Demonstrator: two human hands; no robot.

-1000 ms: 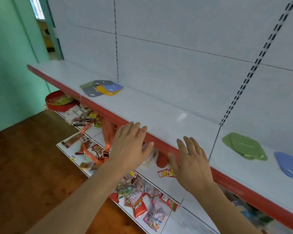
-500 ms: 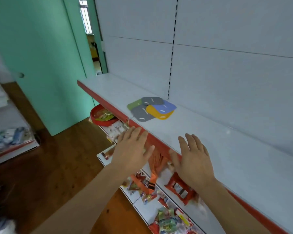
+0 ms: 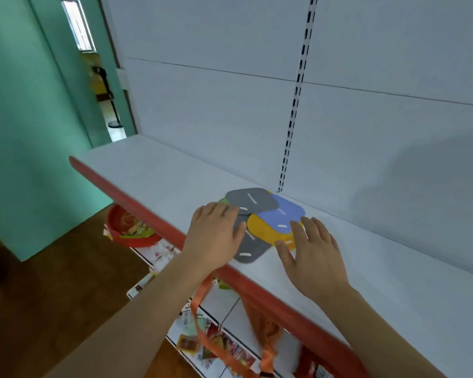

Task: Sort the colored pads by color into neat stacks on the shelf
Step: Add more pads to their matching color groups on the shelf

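Here the colored pads lay in one loose, overlapping heap on the white shelf (image 3: 159, 173), close to its red front edge (image 3: 137, 205) and just in front of the slotted upright (image 3: 294, 115) of the back panel. An upper gray pad (image 3: 251, 200) sat at the back of the heap, a blue pad (image 3: 283, 211) lay to its right, a yellow pad (image 3: 265, 230) showed beneath the blue one, and a lower gray pad (image 3: 250, 251) jutted toward the shelf's edge. A sliver of green pad (image 3: 224, 200) peeked out at the left, mostly covered.

The left hand (image 3: 215, 236) lay flat over the left side of the heap, fingers straight and together, resting on the lower gray pad and gripping nothing. The right hand (image 3: 310, 249) was spread open, fingers relaxed, its fingertips (image 3: 296, 227) reaching the yellow pad's right rim; whether they actually touched it could not be told. It held nothing.

Below the shelf, a red bowl (image 3: 131, 230) and scattered snack packets (image 3: 219, 342) lay on a lower shelf, and an orange strap (image 3: 202, 317) hung down.
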